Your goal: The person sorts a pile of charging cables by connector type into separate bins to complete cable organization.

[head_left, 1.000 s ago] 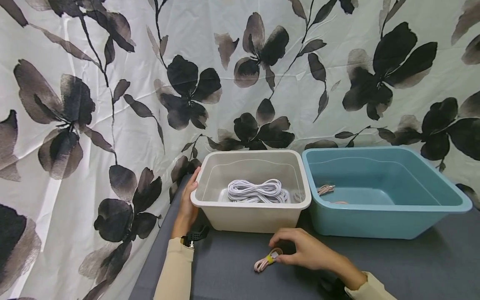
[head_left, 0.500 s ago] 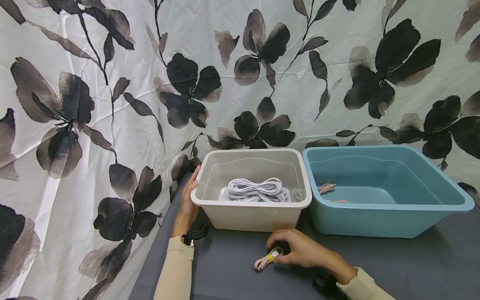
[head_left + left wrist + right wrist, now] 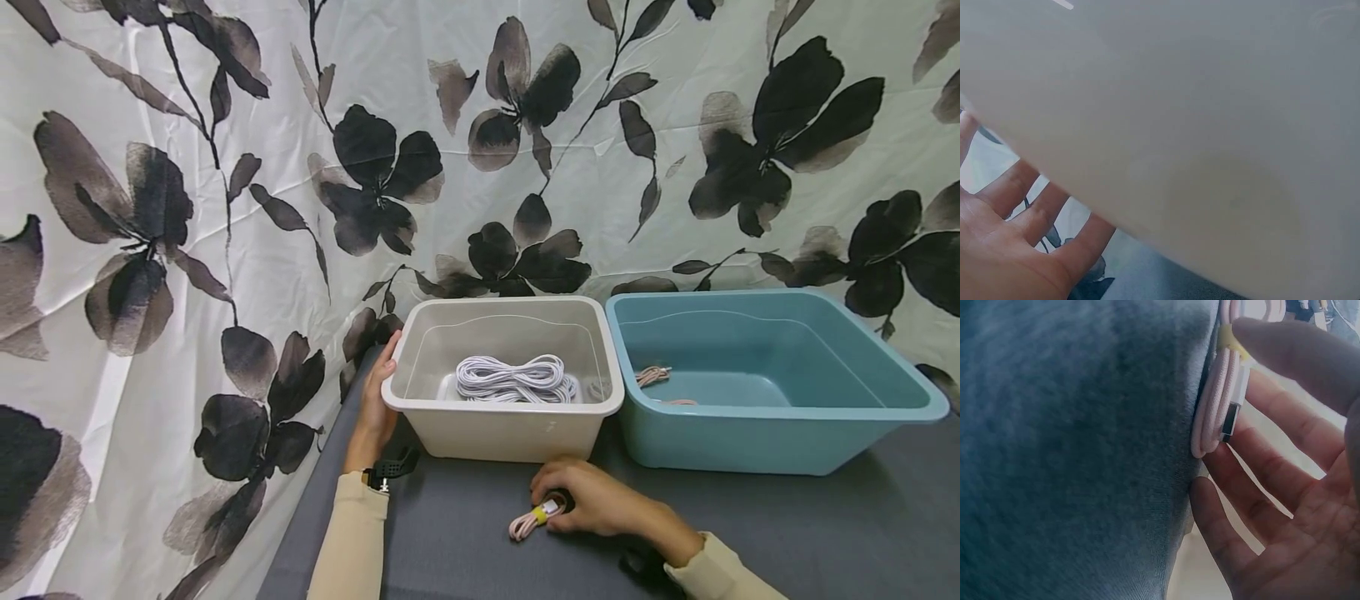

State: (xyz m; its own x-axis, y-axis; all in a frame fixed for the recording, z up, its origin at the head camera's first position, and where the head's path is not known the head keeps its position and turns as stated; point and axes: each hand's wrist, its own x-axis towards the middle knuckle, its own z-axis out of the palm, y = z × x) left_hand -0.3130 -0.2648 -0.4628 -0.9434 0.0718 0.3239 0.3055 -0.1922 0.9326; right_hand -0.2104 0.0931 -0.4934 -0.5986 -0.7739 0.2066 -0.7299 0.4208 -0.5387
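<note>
A pink braided USB cable (image 3: pixel 521 527), coiled and bound with a yellow tie, lies on the grey cloth in front of the beige bin (image 3: pixel 495 437). My right hand (image 3: pixel 596 497) pinches its right end. In the right wrist view the thumb (image 3: pixel 1285 350) presses at the yellow tie, with fingers behind the coil and the metal USB plug (image 3: pixel 1230 419) showing. My left hand (image 3: pixel 377 396) rests against the beige bin's left side. Its fingers (image 3: pixel 1085 244) stretch out along the bin wall in the left wrist view. Inside that bin lies a bundled white cord (image 3: pixel 510 379).
A larger blue bin (image 3: pixel 738 442) stands right beside the beige one. Near its left wall shows a pinkish bundled cable (image 3: pixel 652 377), with another pinkish piece partly hidden by the front rim. A white cloth with dark flowers (image 3: pixel 450 200) hangs behind and to the left.
My right hand has shifted slightly left and its fingers have closed in around the pink cable's end. The left hand and both bins stay in place.
</note>
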